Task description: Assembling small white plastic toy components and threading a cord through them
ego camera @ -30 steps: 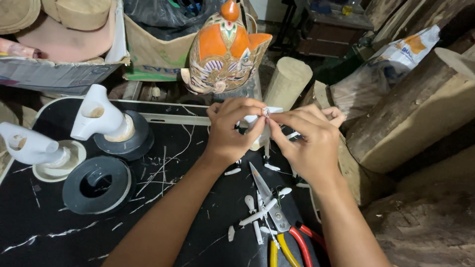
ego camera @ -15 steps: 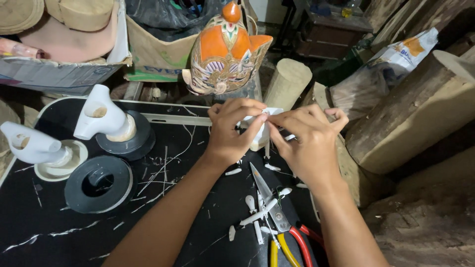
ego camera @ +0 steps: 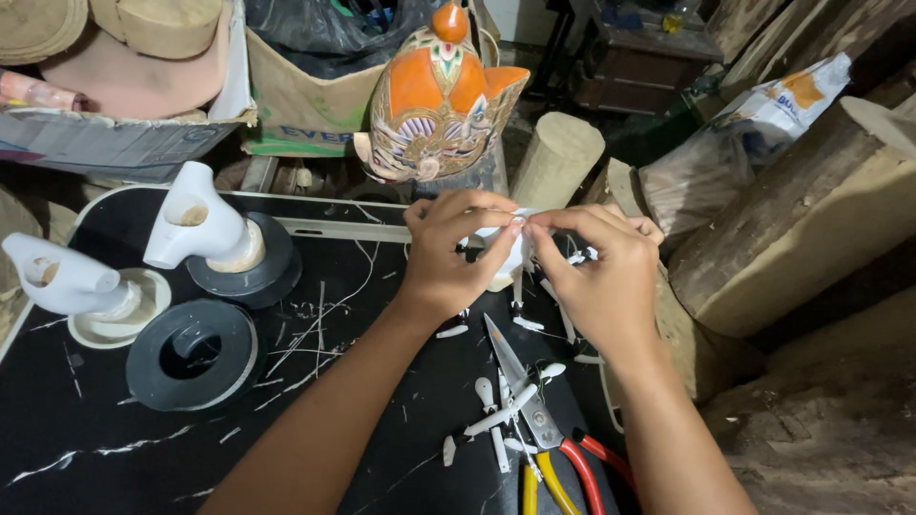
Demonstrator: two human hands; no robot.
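Both hands meet in the upper middle of the frame, above the far edge of the black table (ego camera: 114, 448). The left hand (ego camera: 448, 253) and the right hand (ego camera: 596, 277) each pinch a small white piece (ego camera: 510, 250) between thumb and fingertips, so each grip is closed on it. Most of the piece is hidden by the fingers; the part that shows runs roughly up and down in the frame, with its lower end hanging toward the table just under the fingertips. Its exact shape cannot be told.

Below the hands, in the lower middle, lie scissors (ego camera: 520, 391) with yellow and red handles, blades pointing to the upper left, among scattered small white peg-shaped bits (ego camera: 491, 420). White shavings and thin strands streak the dark surface.

At the left of the frame stand two white T-shaped pipe fittings (ego camera: 196, 224) on round bases, and nearer the bottom a black ring (ego camera: 191, 355). Behind the hands, top centre, sits an orange painted carved mask (ego camera: 439, 105). Rough wooden logs (ego camera: 811, 229) fill the right side, with a cardboard box (ego camera: 124, 143) in the upper left. The room is dim and cluttered.
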